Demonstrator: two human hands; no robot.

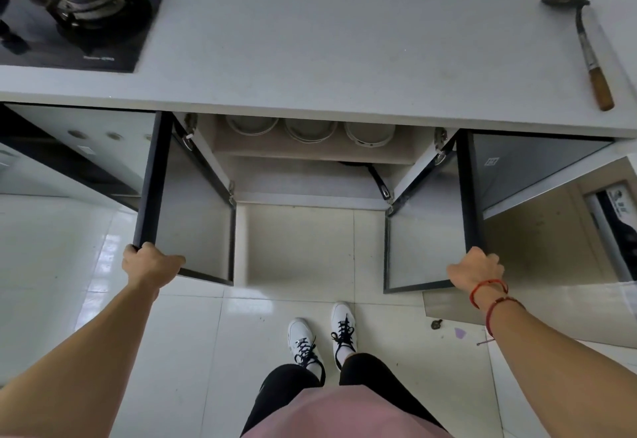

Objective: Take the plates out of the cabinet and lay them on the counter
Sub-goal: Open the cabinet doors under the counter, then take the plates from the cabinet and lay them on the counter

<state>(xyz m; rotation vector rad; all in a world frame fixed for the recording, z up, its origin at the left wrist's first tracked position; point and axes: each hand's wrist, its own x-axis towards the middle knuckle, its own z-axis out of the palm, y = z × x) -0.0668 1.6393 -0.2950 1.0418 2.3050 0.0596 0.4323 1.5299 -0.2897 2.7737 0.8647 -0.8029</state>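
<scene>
Doors swung wide by both hands expose the cabinet at frame centre: the left hand (151,262) is clamped on the bottom corner of the left door (193,217), the right hand (477,267) likewise on the right door (427,231), probably to clear access. On the upper shelf (310,150), three round plates (308,129) sit side by side, half hidden under the bare counter (327,41); below them, a dark pan handle (377,179) shows.
</scene>
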